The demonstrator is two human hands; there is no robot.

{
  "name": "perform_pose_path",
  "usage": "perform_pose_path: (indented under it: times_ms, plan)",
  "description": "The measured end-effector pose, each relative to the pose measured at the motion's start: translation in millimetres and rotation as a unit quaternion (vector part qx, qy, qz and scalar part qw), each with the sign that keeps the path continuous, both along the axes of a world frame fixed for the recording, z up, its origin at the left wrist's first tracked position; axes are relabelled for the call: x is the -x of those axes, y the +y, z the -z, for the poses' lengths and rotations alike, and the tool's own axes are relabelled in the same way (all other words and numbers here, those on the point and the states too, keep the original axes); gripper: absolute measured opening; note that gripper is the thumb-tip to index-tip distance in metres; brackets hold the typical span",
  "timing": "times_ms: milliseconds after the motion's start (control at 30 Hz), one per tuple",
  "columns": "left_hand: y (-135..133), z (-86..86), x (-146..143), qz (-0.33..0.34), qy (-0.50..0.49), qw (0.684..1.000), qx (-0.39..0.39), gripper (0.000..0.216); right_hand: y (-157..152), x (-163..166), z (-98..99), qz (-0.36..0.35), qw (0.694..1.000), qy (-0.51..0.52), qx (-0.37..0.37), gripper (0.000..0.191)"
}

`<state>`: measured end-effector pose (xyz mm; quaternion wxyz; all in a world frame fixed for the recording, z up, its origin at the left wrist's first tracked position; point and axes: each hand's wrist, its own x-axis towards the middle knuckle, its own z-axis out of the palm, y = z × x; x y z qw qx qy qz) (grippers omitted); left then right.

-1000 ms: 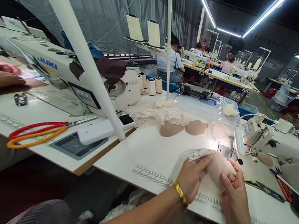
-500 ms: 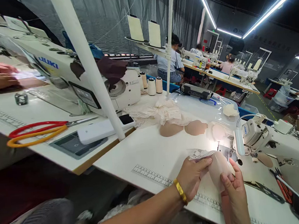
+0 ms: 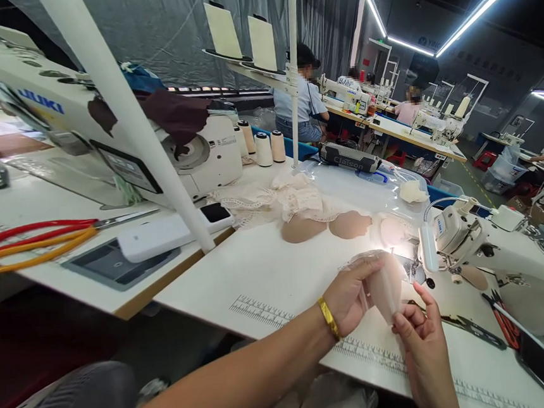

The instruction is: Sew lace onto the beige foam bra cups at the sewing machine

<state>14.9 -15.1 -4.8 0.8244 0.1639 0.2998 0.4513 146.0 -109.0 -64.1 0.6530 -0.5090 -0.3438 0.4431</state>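
Observation:
A beige bra cup (image 3: 387, 289), with a sheer light fabric edge along its top, is held up before the sewing machine (image 3: 466, 244). My left hand (image 3: 351, 295), a gold bracelet at its wrist, grips the cup's left side between thumb and fingers. With thumb and forefinger, my right hand (image 3: 421, 337) pinches the cup's lower tip; its other fingers are partly bent. Behind the cup, the lit needle area is partly hidden. More beige cups (image 3: 350, 224) and cream lace (image 3: 300, 198) lie farther back on the table.
Black thread snips (image 3: 480, 332) and orange-handled scissors (image 3: 506, 323) lie to the right. At left are large red-and-yellow-handled scissors (image 3: 37, 240), a white handheld device (image 3: 160, 236) and a second sewing machine (image 3: 152, 144). A white pole (image 3: 126, 115) rises between the tables. Co-workers (image 3: 298, 100) sit beyond.
The cup has been turned and folded narrower, so its lace edge shows less. My right hand has moved to the cup's lower tip. The view has shifted slightly right.

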Motion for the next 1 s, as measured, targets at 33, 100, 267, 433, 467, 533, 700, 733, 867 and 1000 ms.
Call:
perform_pose_path:
  times_ms: [33,100,267,433,467,533,700,733,867,1000]
  plan:
    - [1,-0.2,0,0.002,0.000,1.000,0.007,0.035,-1,-1,0.7,-0.003,1.000,-0.006,-0.003,0.076]
    - [2,-1.9,1,0.011,0.000,1.000,0.008,0.033,-2,-4,1.8,-0.014,1.000,-0.019,-0.014,0.076]
    - [4,-15.0,17,0.182,0.005,0.961,-0.210,0.032,-5,-36,-2.4,-0.066,0.982,-0.165,-0.065,0.072]
    - [23,-18.8,25,0.343,0.207,0.548,-0.734,0.014,20,-80,-26.6,-0.101,0.787,-0.570,-0.212,0.023]
    - [30,-16.5,20,0.319,0.246,0.456,-0.794,0.019,29,-86,-30.3,-0.108,0.718,-0.643,-0.245,0.022]
    - [45,-10.5,7,0.291,0.282,0.339,-0.849,0.026,47,-94,-33.0,-0.106,0.607,-0.737,-0.277,0.027]
    - [73,0.8,-19,0.338,0.291,0.308,-0.840,0.030,59,-104,-26.6,-0.077,0.590,-0.764,-0.249,0.030]
    - [74,2.0,-20,0.337,0.298,0.312,-0.836,0.030,57,-105,-26.6,-0.080,0.609,-0.748,-0.249,0.031]
    - [69,7.5,-20,0.311,0.327,0.331,-0.829,0.029,46,-108,-31.0,-0.129,0.666,-0.693,-0.244,0.037]
    - [61,16.0,-21,0.292,0.339,0.356,-0.820,0.025,44,-108,-30.9,-0.137,0.668,-0.706,-0.190,0.032]
